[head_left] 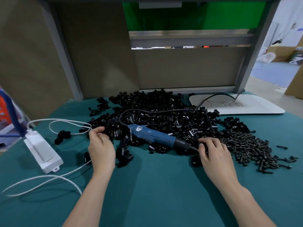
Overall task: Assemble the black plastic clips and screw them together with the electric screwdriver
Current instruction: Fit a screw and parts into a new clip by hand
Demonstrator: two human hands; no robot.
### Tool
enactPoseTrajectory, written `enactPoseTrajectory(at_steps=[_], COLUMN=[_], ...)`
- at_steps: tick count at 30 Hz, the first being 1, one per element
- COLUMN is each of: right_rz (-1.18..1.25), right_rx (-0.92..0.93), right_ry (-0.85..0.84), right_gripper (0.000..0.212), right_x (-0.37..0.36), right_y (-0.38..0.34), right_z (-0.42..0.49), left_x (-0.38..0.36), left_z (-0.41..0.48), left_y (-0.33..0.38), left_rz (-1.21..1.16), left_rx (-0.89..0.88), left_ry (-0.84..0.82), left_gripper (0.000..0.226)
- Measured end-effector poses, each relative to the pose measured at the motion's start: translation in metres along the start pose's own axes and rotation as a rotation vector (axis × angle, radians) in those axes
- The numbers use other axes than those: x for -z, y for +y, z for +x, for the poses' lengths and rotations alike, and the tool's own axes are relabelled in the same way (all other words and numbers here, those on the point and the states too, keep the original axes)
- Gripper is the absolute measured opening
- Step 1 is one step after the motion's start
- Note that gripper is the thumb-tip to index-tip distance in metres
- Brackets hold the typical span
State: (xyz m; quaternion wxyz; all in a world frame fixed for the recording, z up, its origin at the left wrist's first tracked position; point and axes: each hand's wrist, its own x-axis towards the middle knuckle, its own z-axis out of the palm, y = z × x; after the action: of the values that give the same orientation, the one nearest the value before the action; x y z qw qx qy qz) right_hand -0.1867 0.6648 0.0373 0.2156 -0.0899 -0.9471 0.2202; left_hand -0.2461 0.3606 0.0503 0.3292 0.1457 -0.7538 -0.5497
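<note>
heap of black plastic clips (164,115) spread over the middle of the green table cover (155,185), with the blue electric screwdriver (157,136) lying across its near edge, bit end toward the right. left hand (101,145) at the heap's left edge and right hand (213,151) just beside the screwdriver's bit, both with fingers curled down among clips, grip on any one piece impossible to tell. pile of black screws (246,145) touching the heap on the right, white power box (42,151) well off to the left.

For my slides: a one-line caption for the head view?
Left hand and right hand reach into black clips flanking the blue screwdriver.
</note>
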Motion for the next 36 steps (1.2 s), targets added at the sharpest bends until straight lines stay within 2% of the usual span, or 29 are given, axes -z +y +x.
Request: enactPoseTrajectory(at_steps=[2, 5, 10, 15, 19, 23, 25, 28, 32, 36], right_rz=[0.013, 0.021, 0.047, 0.069, 0.093, 0.104, 0.104, 0.109, 0.097, 0.107], right_rx=[0.027, 0.105, 0.159, 0.151, 0.150, 0.148, 0.145, 0.168, 0.274, 0.333], right_ry=[0.043, 0.107, 0.127, 0.124, 0.124, 0.121, 0.107, 0.115, 0.138, 0.124], right_gripper=[0.026, 0.025, 0.026, 0.027, 0.028, 0.028, 0.028, 0.028, 0.030, 0.031], right_x=[-0.001, -0.003, -0.007, -0.008, -0.008, -0.008, -0.008, -0.006, -0.008, -0.012], right_y=[-0.002, -0.007, -0.009, -0.008, -0.006, -0.006, -0.006, -0.008, -0.013, -0.019], right_z=[0.000, -0.002, -0.001, 0.002, 0.001, 0.001, 0.001, -0.001, -0.005, -0.005], left_x=[0.009, 0.010, 0.001, -0.007, -0.005, 0.009, 0.016, 0.027, 0.048, 0.060], left_z=[0.009, 0.011, 0.038, 0.078, 0.087, 0.091, 0.092, 0.098, 0.116, 0.125], left_y=[-0.006, -0.010, -0.002, 0.006, 0.007, -0.001, -0.004, -0.009, -0.022, -0.027], left_rz=[0.163, 0.383, 0.592, 0.760, 0.631, 0.407, 0.476, 0.734, 0.985, 1.046], left_rx=[0.043, 0.005, -0.051, -0.044, -0.013, 0.081, 0.055, 0.044, 0.130, 0.202], left_ry=[-0.053, -0.149, -0.241, -0.478, -0.508, -0.365, -0.407, -0.471, -0.463, -0.526], left_gripper=[0.025, 0.026, 0.044, 0.045, 0.025, 0.032, 0.034, 0.052, 0.043, 0.044])
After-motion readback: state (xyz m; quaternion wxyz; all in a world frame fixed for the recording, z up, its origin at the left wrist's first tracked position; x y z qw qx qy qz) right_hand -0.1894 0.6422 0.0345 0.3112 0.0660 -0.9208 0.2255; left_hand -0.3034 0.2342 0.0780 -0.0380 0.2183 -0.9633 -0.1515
